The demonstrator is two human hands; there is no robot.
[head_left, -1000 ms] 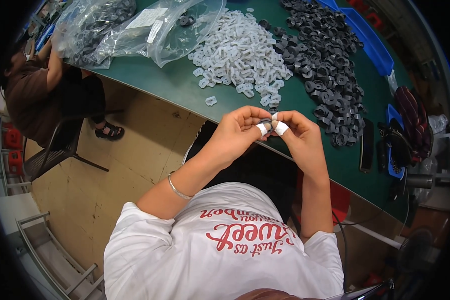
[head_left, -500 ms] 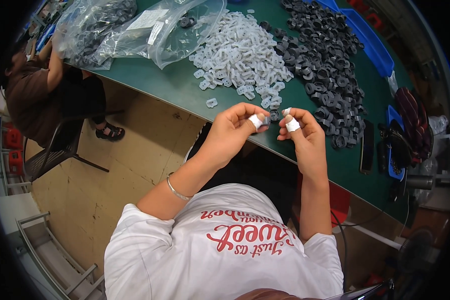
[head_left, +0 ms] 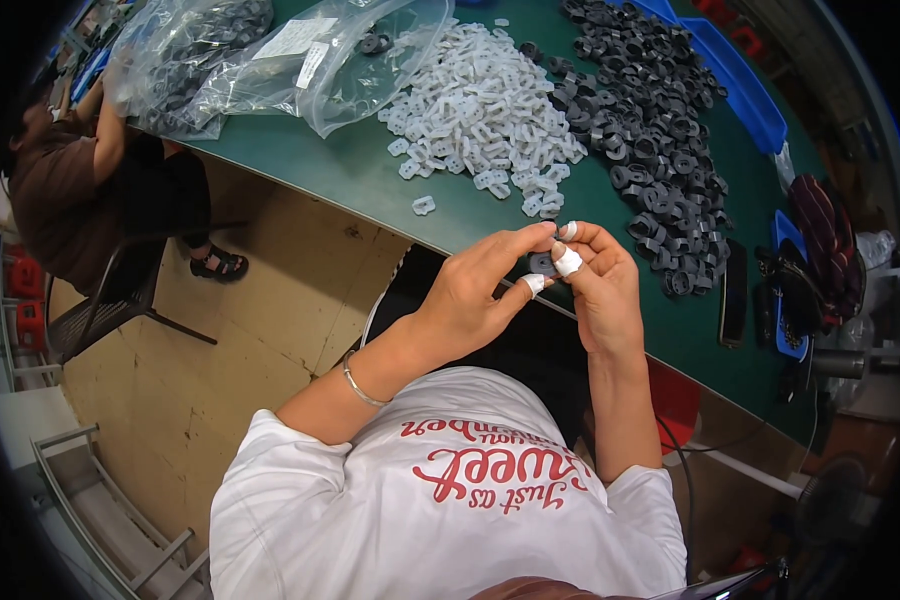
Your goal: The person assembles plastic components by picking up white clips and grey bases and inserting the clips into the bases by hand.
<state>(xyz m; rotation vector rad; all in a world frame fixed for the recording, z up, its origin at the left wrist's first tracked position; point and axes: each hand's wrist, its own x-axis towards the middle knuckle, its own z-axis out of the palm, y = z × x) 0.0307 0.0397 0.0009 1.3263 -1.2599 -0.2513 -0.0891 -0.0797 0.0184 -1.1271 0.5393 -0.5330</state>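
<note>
Between my two hands, over the table's near edge, is a small dark grey plastic ring part (head_left: 541, 264). My left hand (head_left: 485, 275) grips it between thumb and fingers from the left. The thumb and fingers of my right hand (head_left: 602, 280) close on its right side. White tape wraps some of my fingertips and partly hides the part. Just beyond my hands lies a heap of small pale plastic pieces (head_left: 490, 110). To its right spreads a heap of dark grey ring parts (head_left: 660, 150).
Clear plastic bags (head_left: 320, 75) lie at the far left of the green table (head_left: 310, 170). Blue trays (head_left: 740, 85) and a phone (head_left: 733, 295) are on the right. Another person (head_left: 65, 185) sits beyond the table's left side, near a dark chair (head_left: 120, 280).
My hands have come together on the dark grey part. The left wrist has turned and its fingers now reach over the part, which shows flatter between both hands.
</note>
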